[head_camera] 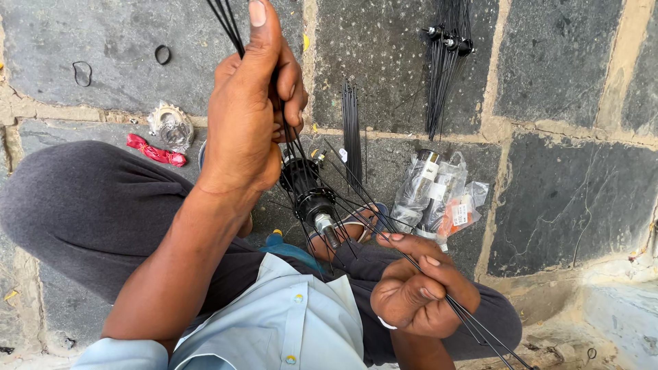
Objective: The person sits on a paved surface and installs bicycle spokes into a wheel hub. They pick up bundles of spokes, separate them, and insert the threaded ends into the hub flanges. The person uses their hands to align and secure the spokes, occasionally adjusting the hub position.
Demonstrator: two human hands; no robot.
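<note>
The left hand [247,103] was closed around a bunch of thin black spokes [226,24], thumb stretched up along them, with the ends running out past the top edge of the view. Just below that fist sat a black wheel hub [308,192], tilted, its silver axle end [327,229] pointing down toward the person's lap; several spokes fanned out from its flanges. The right hand [418,291] was curled shut on another few spokes [473,322], pinching them between thumb and fingers so that they slanted from the hub down to the lower right corner.

The person sat on a stone floor [569,199] of dark slabs with pale joints, wearing dark grey trousers [82,205] and a light blue shirt [288,322]. On the floor beyond the hub lay a loose bundle of spokes [351,130], and farther up a second, larger bundle [445,75] with its capped ends gathered at the top. Near the right hand lay clear plastic packets [439,195] (what they held could not be made out). To the left lay a silver toothed sprocket [171,125], a crumpled red wrapper [156,152] just beside it, and two small black rings [162,54].
</note>
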